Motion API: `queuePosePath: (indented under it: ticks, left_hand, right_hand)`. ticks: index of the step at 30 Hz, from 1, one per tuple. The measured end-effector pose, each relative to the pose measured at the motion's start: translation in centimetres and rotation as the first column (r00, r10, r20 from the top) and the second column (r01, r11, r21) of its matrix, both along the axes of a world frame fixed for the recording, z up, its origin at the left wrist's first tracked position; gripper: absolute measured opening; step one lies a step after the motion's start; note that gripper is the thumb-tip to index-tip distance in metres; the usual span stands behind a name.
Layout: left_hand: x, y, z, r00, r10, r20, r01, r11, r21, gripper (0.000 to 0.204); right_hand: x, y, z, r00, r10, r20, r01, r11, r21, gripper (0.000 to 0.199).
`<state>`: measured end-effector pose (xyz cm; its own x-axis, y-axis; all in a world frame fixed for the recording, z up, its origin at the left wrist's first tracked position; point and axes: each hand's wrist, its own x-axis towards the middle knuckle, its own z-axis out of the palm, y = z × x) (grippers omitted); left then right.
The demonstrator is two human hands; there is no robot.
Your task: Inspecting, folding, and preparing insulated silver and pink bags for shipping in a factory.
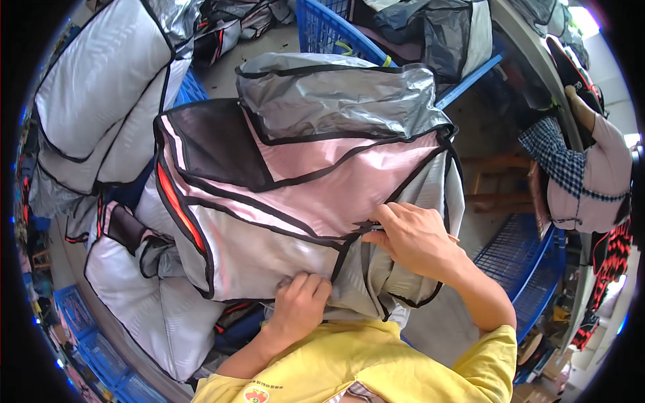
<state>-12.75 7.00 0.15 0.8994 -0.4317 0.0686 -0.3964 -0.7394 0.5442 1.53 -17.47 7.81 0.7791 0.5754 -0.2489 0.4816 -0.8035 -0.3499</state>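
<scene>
A large pink and silver fabric bag (336, 168) with black binding, a dark mesh panel and an orange-red strip lies spread in front of me. My left hand (299, 303) is closed with curled fingers on the bag's near pale panel, pinching the cloth. My right hand (418, 243) is closed around a small dark pointed tool that looks like thread snips (365, 228). Its tip rests at the black seam near the bag's middle right. Most of the tool is hidden in my fingers. A crinkled silver flap (342, 101) stands folded up on the far side.
Silver-grey padded pieces (104, 80) are piled at the left, with another pale piece (158, 302) below. A blue plastic crate (346, 33) holding grey cloth stands behind the bag. At the right are blue baskets (517, 255), a wooden stool (497, 178) and another person (584, 181).
</scene>
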Motion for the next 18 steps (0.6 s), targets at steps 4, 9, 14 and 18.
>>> queuePosePath:
  ticks: [4,9,14,18]
  left_hand:
    - [-0.1,0.1,-0.1,1.000,-0.013,-0.002,0.013,1.000,-0.002,0.012]
    - [0.3,0.2,0.0,1.000,-0.023,-0.007,0.023,1.000,0.006,0.011]
    - [1.2,-0.4,1.4,0.993,-0.041,-0.107,0.051,0.995,0.090,0.012]
    - [7.3,0.4,2.7,0.955,-0.265,0.130,0.259,0.964,0.061,0.016]
  right_hand:
    - [-0.8,-0.1,-1.2,0.997,-0.034,0.074,0.029,0.997,0.067,0.027]
    - [-0.7,0.3,-1.6,0.997,-0.035,0.063,0.030,0.996,0.080,0.024]
    - [-0.4,0.1,-2.4,0.997,-0.032,0.074,0.025,0.996,0.082,0.023]
    - [0.9,-0.4,-4.2,0.995,-0.096,0.030,0.090,0.981,0.175,0.024]
